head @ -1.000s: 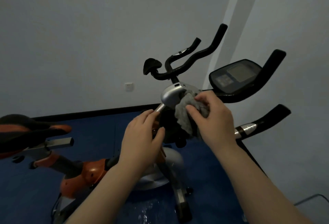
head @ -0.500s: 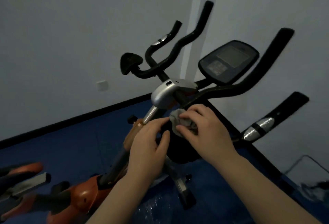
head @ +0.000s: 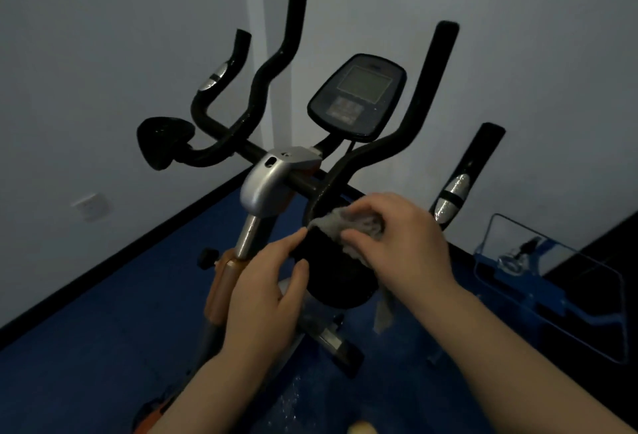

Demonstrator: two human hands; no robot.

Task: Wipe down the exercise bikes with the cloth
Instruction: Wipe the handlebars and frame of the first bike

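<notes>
An exercise bike (head: 272,181) with black handlebars, a silver stem cover and an orange frame fills the middle of the view. Its console (head: 357,97) tilts up behind the bars. A grey cloth (head: 348,224) is pressed onto a round black pad (head: 331,274) at the near end of the handlebar. My right hand (head: 404,236) grips the cloth from above. My left hand (head: 266,288) holds the left side of that black pad, thumb and fingers around its edge. A strip of cloth hangs down below my right wrist.
White walls meet in a corner behind the bike, with a wall socket (head: 91,205) low on the left. The floor is blue with a black skirting. A blue metal frame (head: 552,281) stands at the right, close to the right handlebar grip (head: 459,188).
My view has swung right and closer to the handlebars; the orange seat at left has left the frame. My right hand has carried the cloth down from the silver stem cover onto the black pad.
</notes>
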